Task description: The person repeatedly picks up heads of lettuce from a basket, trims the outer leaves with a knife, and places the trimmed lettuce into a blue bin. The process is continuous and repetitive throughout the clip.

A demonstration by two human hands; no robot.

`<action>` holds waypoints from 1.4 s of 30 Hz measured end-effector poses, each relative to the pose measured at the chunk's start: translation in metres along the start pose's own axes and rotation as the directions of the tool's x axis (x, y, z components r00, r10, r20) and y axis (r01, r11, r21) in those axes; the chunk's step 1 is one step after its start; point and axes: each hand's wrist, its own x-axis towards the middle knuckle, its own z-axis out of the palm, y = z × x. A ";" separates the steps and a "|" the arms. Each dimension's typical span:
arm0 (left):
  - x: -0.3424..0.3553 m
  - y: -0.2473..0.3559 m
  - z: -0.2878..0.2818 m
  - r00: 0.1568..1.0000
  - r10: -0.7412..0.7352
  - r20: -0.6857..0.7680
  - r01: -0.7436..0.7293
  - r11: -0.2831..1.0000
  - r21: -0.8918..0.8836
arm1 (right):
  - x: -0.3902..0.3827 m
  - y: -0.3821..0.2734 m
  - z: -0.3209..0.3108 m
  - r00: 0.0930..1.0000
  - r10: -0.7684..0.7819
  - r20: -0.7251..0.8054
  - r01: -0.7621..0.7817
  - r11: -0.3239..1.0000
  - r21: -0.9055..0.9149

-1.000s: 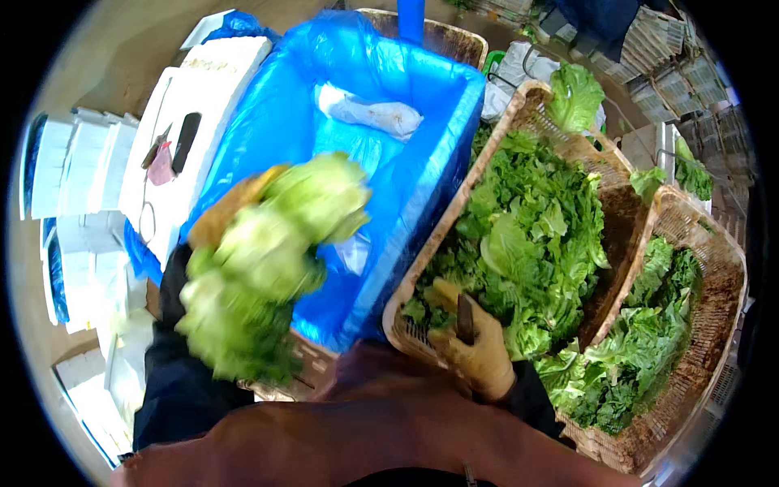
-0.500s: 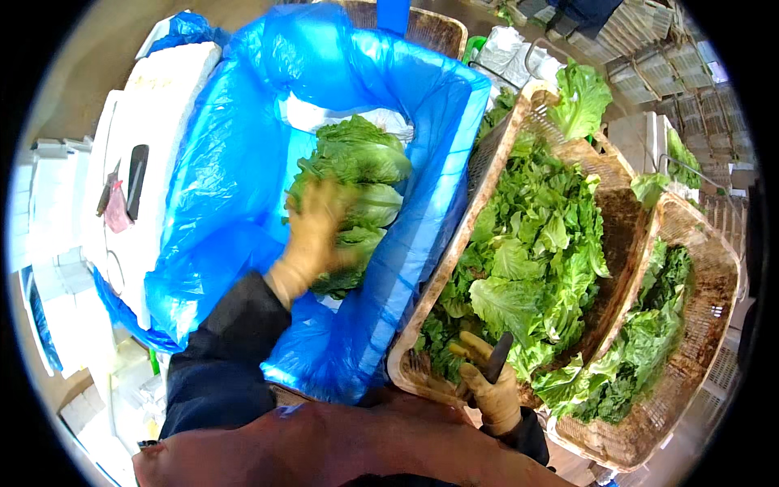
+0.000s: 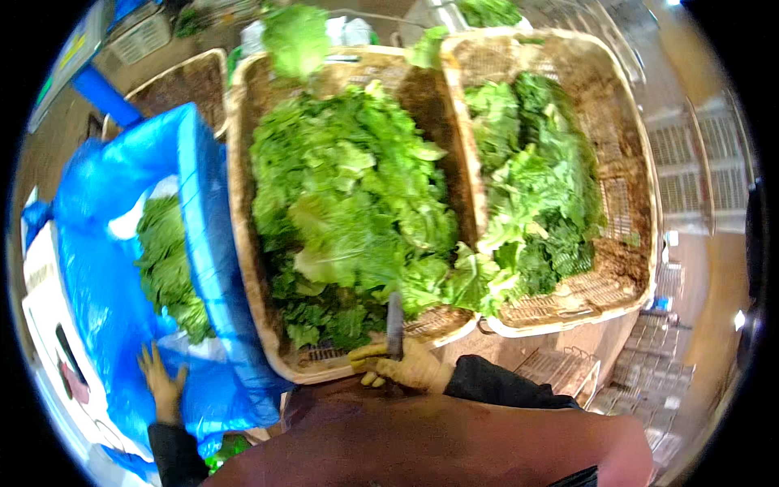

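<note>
My right hand (image 3: 410, 369), in a yellowish glove, is closed round a knife with its grey blade (image 3: 395, 325) pointing up and away from me. It is at the near rim of a brown-stained plastic crate (image 3: 243, 235) heaped with loose lettuce leaves (image 3: 349, 187). To the left, my gloved left hand (image 3: 165, 385) has its fingers spread and holds nothing. It is at the near part of a blue plastic liner (image 3: 97, 284) inside a blue crate (image 3: 213, 260). Lettuce heads (image 3: 166, 252) lie in that liner, partly hidden by the crate's right wall.
A second stained crate (image 3: 629, 227) with lettuce leaves (image 3: 535, 219) stands to the right. A white foam box (image 3: 45, 300) is left of the liner. Farther back are another brown crate (image 3: 191, 85) and a blue post (image 3: 105, 93). A big lettuce leaf (image 3: 296, 40) hangs over the crate's far rim.
My view has swung right toward the lettuce crates. My left hand has come off the lettuce heads to the liner's near part. The knife stays in my right hand, its blade now more upright.
</note>
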 end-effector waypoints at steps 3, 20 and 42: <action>-0.069 -0.071 -0.017 0.633 -0.454 0.627 0.479 0.866 0.143 | -0.043 -0.050 -0.081 0.908 -0.314 -0.279 0.114 0.824 -0.554; 0.074 0.790 -0.052 0.318 0.771 0.552 -0.935 0.350 0.051 | -0.092 -0.205 -0.370 0.714 -0.603 -0.355 -0.628 -0.328 -0.706; 0.075 0.479 -0.132 0.764 0.593 0.257 0.435 -0.178 -0.882 | -0.093 -0.213 -0.116 0.770 -0.638 -0.030 -0.153 -0.138 -0.979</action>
